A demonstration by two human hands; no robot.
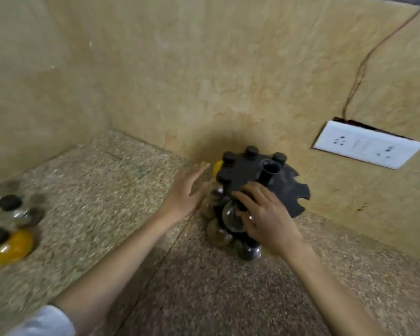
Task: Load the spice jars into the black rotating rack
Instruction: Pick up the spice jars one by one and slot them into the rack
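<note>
The black rotating rack [286, 187] stands on the counter against the back wall, with several black-lidded jars in its top slots and round glass jars lower down. My right hand [264, 214] is closed around a clear glass jar [230, 215] at the rack's near side. Just left of the rack, my left hand [187, 190] is spread with nothing in it, beside a yellow jar [217, 167]. More spice jars wait at the far left: a yellow one [9, 246] and several blurred clear ones with black lids [10, 202].
The speckled stone counter [107, 190] meets marble walls in a corner at the back left. A white socket plate [367, 147] sits on the wall right of the rack, with a thin wire running up from it.
</note>
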